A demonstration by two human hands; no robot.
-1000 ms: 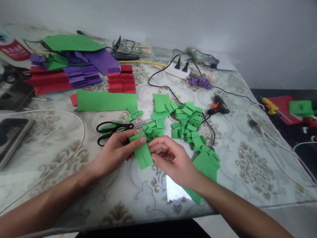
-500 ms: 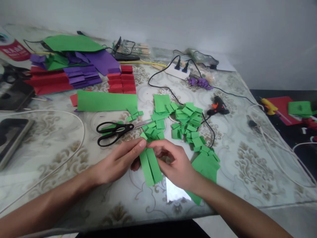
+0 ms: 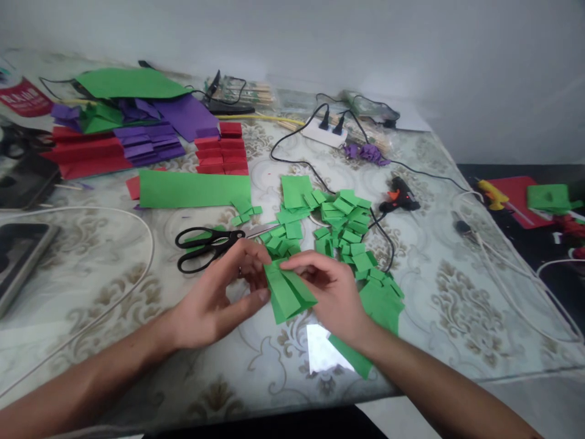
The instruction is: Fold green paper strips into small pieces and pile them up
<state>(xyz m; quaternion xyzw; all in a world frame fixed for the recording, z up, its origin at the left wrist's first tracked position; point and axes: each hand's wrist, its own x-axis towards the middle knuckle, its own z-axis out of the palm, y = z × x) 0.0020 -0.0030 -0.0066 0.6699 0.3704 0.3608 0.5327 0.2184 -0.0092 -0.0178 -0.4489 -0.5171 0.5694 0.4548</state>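
Note:
A creased strip of green paper (image 3: 289, 294), folded lengthwise, hangs over the table between my hands. My right hand (image 3: 331, 289) pinches its upper right part, thumb below and index finger on top. My left hand (image 3: 223, 292) is at the strip's left edge, its thumb and index finger spread apart and their tips touching or nearly touching the paper. Its other fingers curl partly out of sight behind. Just beyond lie several small folded green paper pieces (image 3: 278, 245) and black-handled scissors (image 3: 210, 241), whose blades point right.
A larger heap of green pieces (image 3: 350, 219) and a black glue gun (image 3: 400, 196) lie right. Behind are a green strip (image 3: 194, 188), red folded strips (image 3: 222, 152), purple paper (image 3: 150, 140) and a power strip (image 3: 325, 131). A white cable (image 3: 148, 244) curves at left.
My left thumb and index finger have parted from their pinch on the strip. The strip's lower end has swung up and right, and its two halves now spread apart.

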